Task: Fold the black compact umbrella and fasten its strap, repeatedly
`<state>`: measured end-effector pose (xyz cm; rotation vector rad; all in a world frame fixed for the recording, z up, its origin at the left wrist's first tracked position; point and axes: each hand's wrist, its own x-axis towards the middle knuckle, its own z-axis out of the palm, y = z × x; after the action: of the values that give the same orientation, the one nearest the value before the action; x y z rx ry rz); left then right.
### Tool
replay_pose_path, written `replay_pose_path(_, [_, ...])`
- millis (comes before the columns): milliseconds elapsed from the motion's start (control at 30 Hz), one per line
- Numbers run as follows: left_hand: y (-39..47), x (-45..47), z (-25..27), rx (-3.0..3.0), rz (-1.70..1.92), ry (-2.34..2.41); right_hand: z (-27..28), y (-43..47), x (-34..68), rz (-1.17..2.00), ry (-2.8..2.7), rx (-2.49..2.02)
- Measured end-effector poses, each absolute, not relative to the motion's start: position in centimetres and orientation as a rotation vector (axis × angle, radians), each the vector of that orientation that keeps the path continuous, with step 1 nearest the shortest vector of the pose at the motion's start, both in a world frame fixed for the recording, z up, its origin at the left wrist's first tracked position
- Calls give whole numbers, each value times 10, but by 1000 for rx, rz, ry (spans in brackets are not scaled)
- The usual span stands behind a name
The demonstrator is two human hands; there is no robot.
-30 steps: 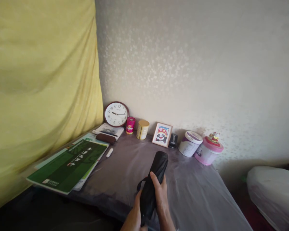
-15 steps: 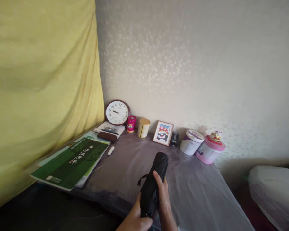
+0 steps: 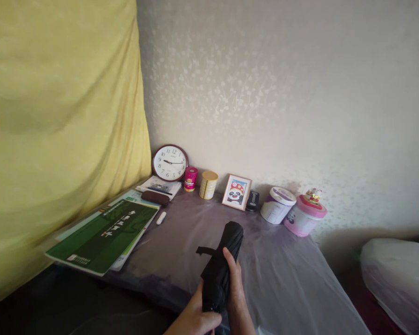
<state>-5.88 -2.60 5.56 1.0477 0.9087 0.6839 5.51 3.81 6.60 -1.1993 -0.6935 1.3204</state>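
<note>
A folded black umbrella (image 3: 223, 265) is held slantwise above the near part of the table, its far end tipped to the right. Its strap (image 3: 206, 251) hangs loose and sticks out to the left. My left hand (image 3: 197, 312) is closed round the near end, with part of its fingers hidden beneath. On the right side of the umbrella, my right hand (image 3: 235, 284) grips the middle, thumb lying along the fabric and the other fingers out of sight behind it.
On the grey-covered table (image 3: 275, 270), a clock (image 3: 170, 163), pink can (image 3: 190, 179), yellow can (image 3: 208, 185), panda picture frame (image 3: 236, 192), black stapler-like object (image 3: 253, 201) and two tubs (image 3: 278, 205) line the wall. Left lie a green book (image 3: 104, 235), brown case (image 3: 155, 197) and white stick (image 3: 161, 217).
The umbrella's strap has swung up and now points out further left. Both hands keep their hold, with the umbrella shifted very slightly left.
</note>
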Motion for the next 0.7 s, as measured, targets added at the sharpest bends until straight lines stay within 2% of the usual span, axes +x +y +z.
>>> replay_pose_path(167, [-23, -53, 29, 1485, 895, 1259, 62, 42, 55, 1164, -870, -1318])
replay_pose_path(267, [-20, -57, 21, 1692, 848, 1358, 52, 44, 53, 1148, -870, -1337])
replay_pose_path(500, [-10, -64, 42, 1495, 892, 1283, 51, 45, 55, 1170, -875, -1369])
replay_pose_path(633, [0, -65, 37, 1779, 880, 1410, 42, 50, 68, 1000, -1097, -1473])
replay_pose_path(700, [3, -66, 33, 1878, 754, 1523, 31, 53, 75, 829, -1217, -1524])
